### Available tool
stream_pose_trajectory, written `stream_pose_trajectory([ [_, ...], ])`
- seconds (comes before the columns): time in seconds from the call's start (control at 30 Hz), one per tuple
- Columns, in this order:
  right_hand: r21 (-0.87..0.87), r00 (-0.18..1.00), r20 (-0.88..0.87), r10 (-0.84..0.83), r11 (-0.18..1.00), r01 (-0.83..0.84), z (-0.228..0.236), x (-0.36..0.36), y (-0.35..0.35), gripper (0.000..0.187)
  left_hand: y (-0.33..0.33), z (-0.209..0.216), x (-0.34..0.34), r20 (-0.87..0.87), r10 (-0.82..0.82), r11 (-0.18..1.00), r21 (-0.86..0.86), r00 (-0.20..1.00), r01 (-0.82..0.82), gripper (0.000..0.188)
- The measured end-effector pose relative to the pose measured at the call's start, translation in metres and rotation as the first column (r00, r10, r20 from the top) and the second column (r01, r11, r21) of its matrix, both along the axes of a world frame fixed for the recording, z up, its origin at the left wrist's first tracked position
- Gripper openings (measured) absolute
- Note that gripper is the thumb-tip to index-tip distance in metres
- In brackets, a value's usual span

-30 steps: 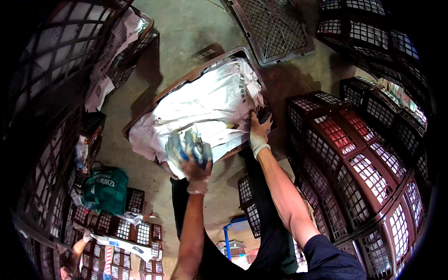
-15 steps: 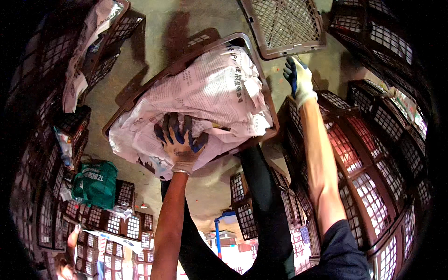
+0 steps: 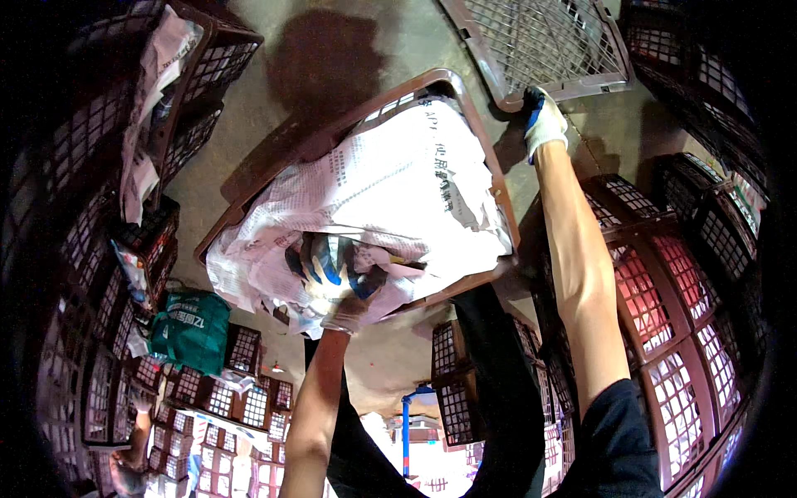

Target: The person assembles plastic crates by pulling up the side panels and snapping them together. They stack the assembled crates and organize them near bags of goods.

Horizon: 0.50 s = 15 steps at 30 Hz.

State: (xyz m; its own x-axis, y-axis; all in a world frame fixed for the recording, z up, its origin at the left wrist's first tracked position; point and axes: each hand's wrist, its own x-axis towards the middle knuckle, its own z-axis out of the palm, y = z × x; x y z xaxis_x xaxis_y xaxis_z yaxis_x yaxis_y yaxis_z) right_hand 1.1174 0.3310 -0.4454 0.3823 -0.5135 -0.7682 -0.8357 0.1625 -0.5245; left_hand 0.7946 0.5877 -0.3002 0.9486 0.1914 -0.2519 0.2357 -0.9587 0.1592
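Observation:
My left hand (image 3: pixel 332 270), in a white and blue work glove, presses on crumpled printed paper (image 3: pixel 390 183) with its fingers apart. The paper covers the contents of a brown plastic crate (image 3: pixel 501 199), which sits tilted in front of my legs. Beneath the folds near my fingers, a gap shows something I cannot make out. Farther off, my right hand (image 3: pixel 545 122), gloved alike, has its fingers curled at the near left corner of a brown lattice panel (image 3: pixel 552 41), which looks like a crate lid. Its fingertips are partly hidden.
Stacked brown crates rise at the right (image 3: pixel 656 299) and left (image 3: pixel 207 66). A green bag (image 3: pixel 193 332) hangs or rests at lower left, near another person's arm (image 3: pixel 137 432). A blue post (image 3: pixel 406 436) stands behind, between my legs.
My right hand has moved away from me, up to the lattice panel's corner. My left hand stays on the paper, fingers bent a little more. The whole view has shifted slightly.

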Motion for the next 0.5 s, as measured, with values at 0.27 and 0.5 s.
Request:
stream_pose_trajectory([
  [0.27,0.657,0.902,0.211,-0.377,0.738,0.154,0.088,-0.011,-0.047,0.016,-0.001,0.015,0.018,-0.314,0.0,0.998,-0.066,0.949,-0.022,0.094],
  [0.5,0.18,0.812,0.562,0.161,0.934,-0.31,0.235,-0.105,-0.069,0.012,0.011,0.069,0.052,-0.197,-0.037,0.971,-0.239,0.98,-0.012,0.078],
])
